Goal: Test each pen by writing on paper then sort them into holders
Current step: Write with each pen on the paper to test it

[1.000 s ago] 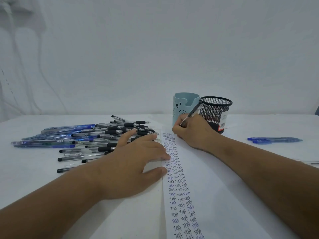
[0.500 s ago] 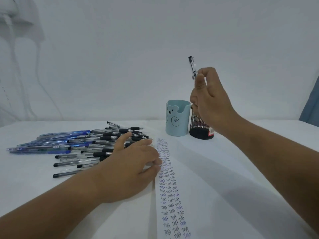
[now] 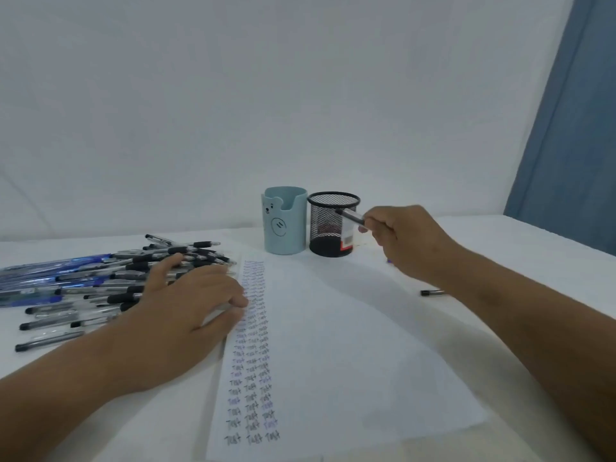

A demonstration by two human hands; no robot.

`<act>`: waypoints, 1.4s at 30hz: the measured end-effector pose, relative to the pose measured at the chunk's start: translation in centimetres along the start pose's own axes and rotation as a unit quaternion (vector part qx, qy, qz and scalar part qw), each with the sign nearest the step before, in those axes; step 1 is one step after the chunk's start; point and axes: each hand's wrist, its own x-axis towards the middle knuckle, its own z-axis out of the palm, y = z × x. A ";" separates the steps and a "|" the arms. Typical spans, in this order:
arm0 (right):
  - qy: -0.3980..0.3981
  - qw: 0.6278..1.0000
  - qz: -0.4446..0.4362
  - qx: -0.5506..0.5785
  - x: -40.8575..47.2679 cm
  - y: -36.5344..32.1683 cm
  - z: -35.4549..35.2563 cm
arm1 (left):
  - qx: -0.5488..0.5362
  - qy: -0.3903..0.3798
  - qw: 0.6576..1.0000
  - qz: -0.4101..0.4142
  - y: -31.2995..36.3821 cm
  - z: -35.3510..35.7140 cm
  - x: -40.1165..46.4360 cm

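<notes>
My right hand (image 3: pixel 405 241) grips a black pen (image 3: pixel 350 216), held nearly level to the right of the black mesh holder (image 3: pixel 333 225), its end in front of the mesh wall. A light blue bear-face holder (image 3: pixel 285 221) stands just left of the mesh one. My left hand (image 3: pixel 190 301) lies flat, palm down, on the left edge of the white paper (image 3: pixel 333 345), which carries columns of the written word "Test". A pile of black and blue pens (image 3: pixel 100 281) lies on the table left of my left hand.
A single black pen (image 3: pixel 431 292) lies on the white table (image 3: pixel 533 255) beside my right forearm. A blue curtain (image 3: pixel 573 128) hangs at the far right, and a white wall stands behind the table.
My right hand lifted the pen off the paper, raised it high above the holders, then lowered it to the right of the mesh holder. My left hand stayed on the paper.
</notes>
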 end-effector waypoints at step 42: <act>-0.227 0.935 -0.265 -0.059 0.8 -12.7 9.6 | -0.051 0.038 0.920 -0.387 -12.7 -11.6 -4.7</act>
